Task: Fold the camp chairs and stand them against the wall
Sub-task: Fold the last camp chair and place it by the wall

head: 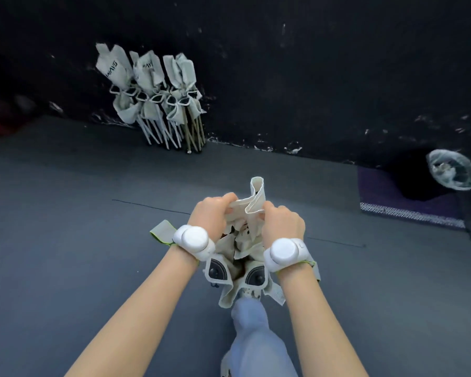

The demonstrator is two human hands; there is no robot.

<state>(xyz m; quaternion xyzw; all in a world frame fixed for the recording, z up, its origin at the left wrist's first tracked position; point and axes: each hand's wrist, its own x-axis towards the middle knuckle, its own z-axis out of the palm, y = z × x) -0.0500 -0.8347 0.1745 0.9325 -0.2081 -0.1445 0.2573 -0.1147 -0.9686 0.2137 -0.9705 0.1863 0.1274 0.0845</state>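
A folded camp chair (242,248) with pale canvas and black-and-white corner pieces stands upright in front of me, bunched together. My left hand (211,214) grips the canvas at the chair's top from the left. My right hand (282,221) grips it from the right, and a strip of fabric sticks up between the two hands. Both wrists wear white round bands. Three folded camp chairs (150,96) lean upright against the black wall (310,77) at the far left. The held chair's legs are hidden behind my leg (253,338).
Grey floor (65,213) runs to the black wall. A purple mat (408,202) lies at the right by the wall, with a round clear bowl-like object (453,170) above it. A thin dark line crosses the floor.
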